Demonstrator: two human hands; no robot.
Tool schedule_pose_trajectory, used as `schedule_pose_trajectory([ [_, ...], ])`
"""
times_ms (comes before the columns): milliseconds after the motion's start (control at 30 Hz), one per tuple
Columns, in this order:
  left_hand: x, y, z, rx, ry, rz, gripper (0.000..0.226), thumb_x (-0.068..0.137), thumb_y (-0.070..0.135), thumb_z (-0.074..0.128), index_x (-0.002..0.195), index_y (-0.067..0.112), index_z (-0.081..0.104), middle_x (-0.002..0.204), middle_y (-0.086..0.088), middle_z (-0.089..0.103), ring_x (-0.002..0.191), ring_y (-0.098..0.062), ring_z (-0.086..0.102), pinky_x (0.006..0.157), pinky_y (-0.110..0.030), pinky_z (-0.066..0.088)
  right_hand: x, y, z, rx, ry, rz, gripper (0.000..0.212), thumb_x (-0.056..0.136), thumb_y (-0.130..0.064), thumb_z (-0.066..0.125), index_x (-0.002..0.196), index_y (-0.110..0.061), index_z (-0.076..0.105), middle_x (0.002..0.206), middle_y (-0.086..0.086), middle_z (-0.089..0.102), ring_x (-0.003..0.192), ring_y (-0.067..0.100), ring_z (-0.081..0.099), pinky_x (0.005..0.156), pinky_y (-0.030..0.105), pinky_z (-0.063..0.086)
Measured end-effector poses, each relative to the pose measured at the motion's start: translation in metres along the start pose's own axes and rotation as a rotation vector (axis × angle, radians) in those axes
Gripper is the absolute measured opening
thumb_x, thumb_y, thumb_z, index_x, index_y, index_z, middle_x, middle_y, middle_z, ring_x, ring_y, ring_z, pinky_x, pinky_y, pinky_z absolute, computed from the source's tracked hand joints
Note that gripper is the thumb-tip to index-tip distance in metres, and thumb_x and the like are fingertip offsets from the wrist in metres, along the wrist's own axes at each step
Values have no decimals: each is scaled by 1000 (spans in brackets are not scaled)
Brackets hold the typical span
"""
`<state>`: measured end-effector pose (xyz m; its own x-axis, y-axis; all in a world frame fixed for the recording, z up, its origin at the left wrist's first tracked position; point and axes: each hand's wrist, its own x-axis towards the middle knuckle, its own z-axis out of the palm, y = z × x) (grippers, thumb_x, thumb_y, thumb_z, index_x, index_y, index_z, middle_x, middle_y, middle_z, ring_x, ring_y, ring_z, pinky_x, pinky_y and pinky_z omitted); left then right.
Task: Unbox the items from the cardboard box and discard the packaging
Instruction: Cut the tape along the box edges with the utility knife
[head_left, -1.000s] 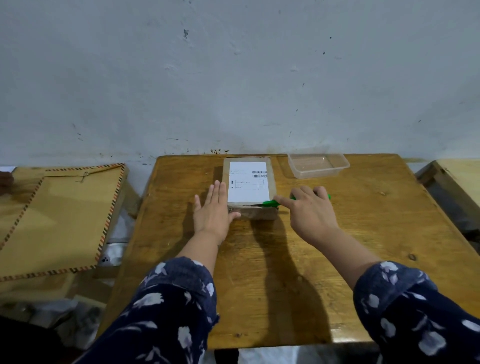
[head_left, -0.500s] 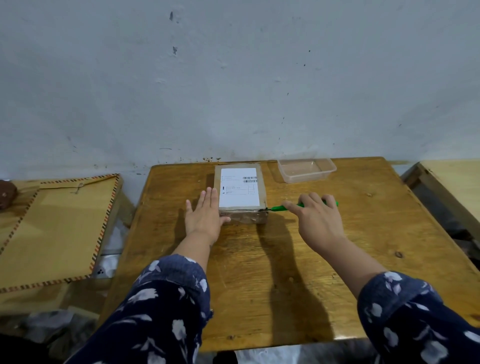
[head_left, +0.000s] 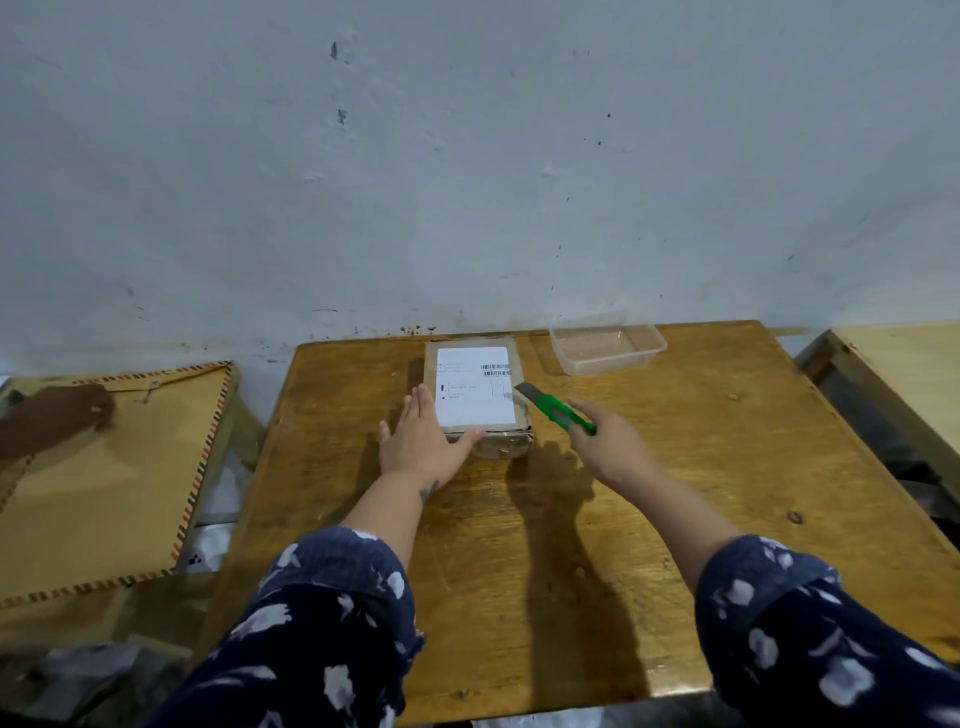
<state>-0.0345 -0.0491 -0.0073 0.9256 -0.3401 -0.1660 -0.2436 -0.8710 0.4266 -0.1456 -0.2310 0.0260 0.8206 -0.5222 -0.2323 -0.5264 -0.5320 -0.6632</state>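
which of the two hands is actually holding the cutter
The right hand: its fingers curl round the green cutter, blade by the box. The left hand lies flat against the box's left side.

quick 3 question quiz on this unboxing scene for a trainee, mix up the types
1. True or false: the cardboard box is already open.
2. Which hand holds the green box cutter?
   A. left  B. right
3. Fill in: the left hand rests flat against the box's ____ side.

Key:
1. False; its flaps are shut.
2. B; the right hand grips it.
3. Left.
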Motion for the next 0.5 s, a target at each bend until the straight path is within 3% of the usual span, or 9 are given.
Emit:
schedule_pose_trajectory([
  [67, 1, 2, 1, -145, -3, -43, 102, 81, 69, 52, 153, 17, 0, 161, -2, 10, 146, -26, 17, 116, -48, 18, 5, -7, 11, 155, -7, 43, 52, 95, -16, 50, 144, -26, 36, 115, 5, 59, 65, 11, 53, 49, 21, 42],
  [167, 1, 0, 1, -235, -25, -47, 107, 76, 67, 61, 153, 20, 3, 161, 2, 12, 143, -28, 25, 107, -47, 36, 13, -20, 28, 278, 53, 54, 56, 89, -16, 62, 141, -20, 42, 128, 6, 57, 90, 16, 56, 63, 20, 45],
  [300, 6, -6, -5, -253, -40, -18, 105, 77, 59, 67, 153, 23, 6, 160, 3, 15, 144, -26, 23, 106, -47, 37, 25, -26, 44, 251, 119, 33, 49, 83, -17, 70, 130, -20, 54, 122, 4, 63, 91, 12, 53, 73, 26, 48],
  [500, 17, -19, -15, -206, -88, 28, 104, 76, 55, 70, 153, 24, 8, 159, 2, 18, 145, -26, 22, 109, -45, 34, 38, -22, 42, 97, -7, -16, 56, 77, -26, 75, 129, -23, 54, 121, 0, 62, 98, 14, 55, 73, 26, 46],
])
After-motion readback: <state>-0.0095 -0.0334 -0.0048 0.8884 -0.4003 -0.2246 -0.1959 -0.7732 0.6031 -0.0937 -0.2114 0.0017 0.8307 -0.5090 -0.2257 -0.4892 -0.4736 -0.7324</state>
